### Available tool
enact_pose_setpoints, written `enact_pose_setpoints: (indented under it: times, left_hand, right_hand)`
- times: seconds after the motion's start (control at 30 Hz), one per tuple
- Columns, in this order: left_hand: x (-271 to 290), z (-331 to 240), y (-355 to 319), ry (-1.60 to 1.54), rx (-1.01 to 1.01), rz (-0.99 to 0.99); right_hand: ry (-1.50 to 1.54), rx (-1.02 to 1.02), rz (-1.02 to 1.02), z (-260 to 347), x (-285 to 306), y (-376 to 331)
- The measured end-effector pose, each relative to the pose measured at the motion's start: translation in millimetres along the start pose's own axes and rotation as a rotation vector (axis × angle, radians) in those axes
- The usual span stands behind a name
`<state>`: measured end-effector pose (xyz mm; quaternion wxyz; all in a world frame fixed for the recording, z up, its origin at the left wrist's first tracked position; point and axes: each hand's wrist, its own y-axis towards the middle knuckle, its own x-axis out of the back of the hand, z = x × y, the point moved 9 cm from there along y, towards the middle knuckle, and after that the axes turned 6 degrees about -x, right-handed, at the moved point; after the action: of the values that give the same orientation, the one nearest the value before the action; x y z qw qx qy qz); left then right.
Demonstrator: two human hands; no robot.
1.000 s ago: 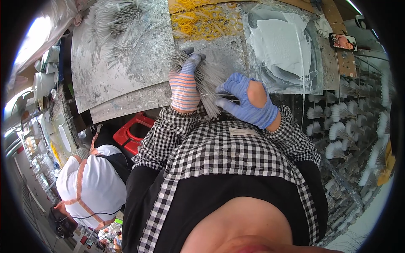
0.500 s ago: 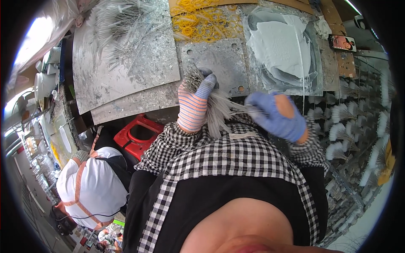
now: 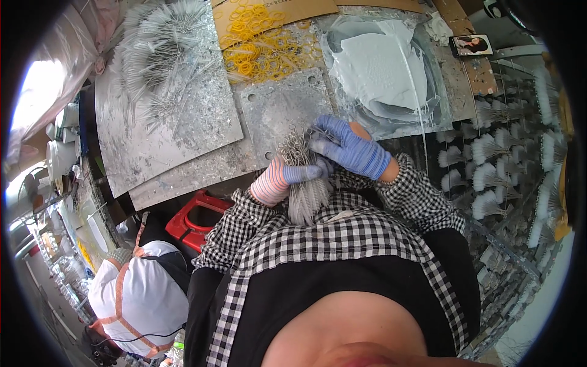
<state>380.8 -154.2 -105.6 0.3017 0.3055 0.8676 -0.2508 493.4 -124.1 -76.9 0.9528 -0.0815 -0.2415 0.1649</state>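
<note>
In front of my apron, my left hand [image 3: 282, 180], in a striped glove with bluish-grey fingertips, is wrapped round a bundle of thin wire brushes [image 3: 306, 205]. Their pale bristles point down toward me. The bare wire ends [image 3: 295, 144], several with small loops, stick up above the grip. My right hand [image 3: 351, 148], in a blue glove with an opening over the back, is closed at the right side of the wire ends. Its thumb and fingers press on them; the fingertips are partly hidden.
A metal sheet [image 3: 208, 131] holds a pile of similar brushes [image 3: 162, 49]. Yellow rubber bands [image 3: 260, 58] lie beside a square metal plate [image 3: 257, 113]. White paste [image 3: 382, 70], a phone [image 3: 471, 44], hanging brush racks [image 3: 489, 159], a red stool [image 3: 183, 223] and a seated person [image 3: 143, 290] surround me.
My right hand has moved left and up from beside the bristles to the wire ends. The bundle now hangs more upright and gathered in my left hand. The whole view has shifted slightly.
</note>
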Motion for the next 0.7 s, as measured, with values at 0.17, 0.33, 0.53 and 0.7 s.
enact_pose_setpoints:
  times: [0.17, 0.33, 0.53, 0.7]
  left_hand:
    - [29, 3, -14, -0.044, 0.046, -0.288]
    - [30, 13, -20, -0.256, -0.039, -0.228]
    - [51, 48, -33, -0.325, 0.008, -0.33]
    - [75, -10, -44, -0.208, -0.388, -0.432]
  right_hand:
    - [0.535, -0.339, 0.004, -55, -26, -26]
    - [0.161, 0.061, -0.005, -84, -39, -61]
    - [-0.046, 0.095, 0.173, -104, -72, -82]
    - [0.514, -0.282, -0.127, -108, -27, -89]
